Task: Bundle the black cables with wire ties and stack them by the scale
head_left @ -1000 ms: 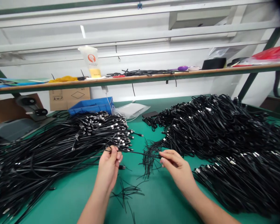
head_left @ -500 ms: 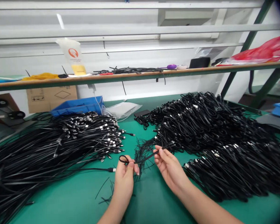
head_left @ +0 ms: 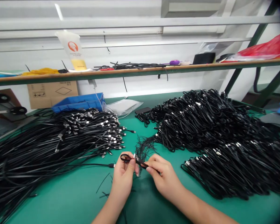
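A black USB cable (head_left: 142, 163) is folded into a small bundle between my two hands, above the green table. My left hand (head_left: 124, 169) pinches it near a loop that sticks out over the forefinger. A silvery plug end shows just beside the left thumb. My right hand (head_left: 162, 174) has its fingers closed on the other end of the bundle, close to the left. Under and behind the hands lies a scatter of thin black ties (head_left: 146, 146). One single cable with a USB plug (head_left: 111, 165) ends just left of my left hand.
Long straight cables (head_left: 49, 149) are heaped on the left, plugs toward the middle. Bundled cables (head_left: 198, 118) pile up on the right, with a row of more bundles (head_left: 238, 169) nearer. Behind stand a blue bin (head_left: 78, 102) and a shelf (head_left: 135, 74) bearing a cup (head_left: 72, 51).
My right hand has moved left and slightly down, bringing its cable end in to my left hand. The cable stretched between the hands is now folded short. The view has shifted slightly.
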Demonstrator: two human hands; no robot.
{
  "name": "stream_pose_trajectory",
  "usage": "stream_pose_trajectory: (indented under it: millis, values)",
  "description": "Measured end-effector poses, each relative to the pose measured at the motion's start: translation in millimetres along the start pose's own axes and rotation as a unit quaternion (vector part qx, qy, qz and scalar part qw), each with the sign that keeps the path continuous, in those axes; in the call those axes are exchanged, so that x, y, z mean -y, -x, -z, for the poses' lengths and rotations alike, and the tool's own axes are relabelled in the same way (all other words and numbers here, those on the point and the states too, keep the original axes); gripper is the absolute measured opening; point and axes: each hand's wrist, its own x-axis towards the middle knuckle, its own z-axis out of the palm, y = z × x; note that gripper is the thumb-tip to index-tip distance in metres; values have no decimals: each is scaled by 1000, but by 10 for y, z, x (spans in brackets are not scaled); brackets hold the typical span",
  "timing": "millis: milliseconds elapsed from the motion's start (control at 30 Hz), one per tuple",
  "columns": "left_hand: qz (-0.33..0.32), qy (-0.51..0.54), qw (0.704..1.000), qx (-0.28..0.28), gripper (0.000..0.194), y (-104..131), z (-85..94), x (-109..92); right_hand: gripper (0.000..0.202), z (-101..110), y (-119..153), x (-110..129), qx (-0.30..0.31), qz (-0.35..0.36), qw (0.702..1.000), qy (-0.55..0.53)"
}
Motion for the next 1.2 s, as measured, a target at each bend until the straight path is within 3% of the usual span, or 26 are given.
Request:
stream_pose_trajectory:
  millis: [267, 500, 667, 800, 900, 1033, 1133, 1200]
  values:
    - [3, -48, 998, 50, 34, 51, -25, -43, 32, 8, 27, 4, 22, 32, 999, 39]
    - [0, -80, 994, 76, 35, 67, -52, -84, 26, 23, 12, 21, 57, 4, 996, 65]
    - [42, -54, 996, 62, 41, 82, -62, -103, 14, -4, -42, -17, 57, -104, 987, -107]
    - [81, -11, 996, 47, 41, 99, -76, -71, 33, -108, -27, -69, 55, -215, 929, -296]
    - [86, -1, 995, 39, 42, 105, -90, -52, 39, -145, -14, -72, 48, -241, 914, -324]
    - [78, -8, 996, 35, 41, 86, -109, -37, 25, -94, -25, -17, 40, -216, 946, -239]
    - [65, -14, 998, 21, 42, 68, -124, -39, 20, -31, -31, 47, 16, -133, 987, -92]
    - [57, -18, 998, 19, 40, 63, -125, -53, 21, -4, -28, 79, 6, -85, 996, -37]
